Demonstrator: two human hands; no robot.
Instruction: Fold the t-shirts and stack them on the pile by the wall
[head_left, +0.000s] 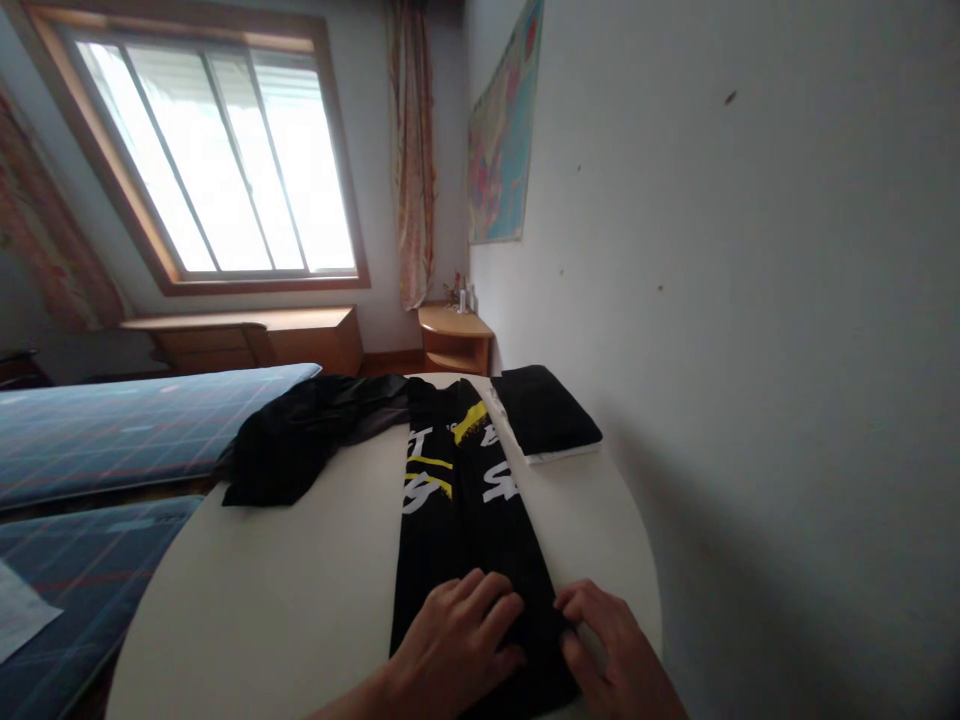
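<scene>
A black T-shirt (480,530) with white lettering and yellow marks lies folded into a long strip on the round white table (300,590). My left hand (466,635) rests on top of its near part, fingers loosely bent and a little apart. At the strip's right edge, my right hand (611,645) pinches the cloth between thumb and forefinger. The near end of the T-shirt runs out of view at the bottom.
A crumpled black garment (289,440) lies at the table's far left edge. A folded black cloth (547,410) sits over something white at the far right. Blue plaid mattresses (150,430) stand left of the table; a white wall (787,400) rises close on the right.
</scene>
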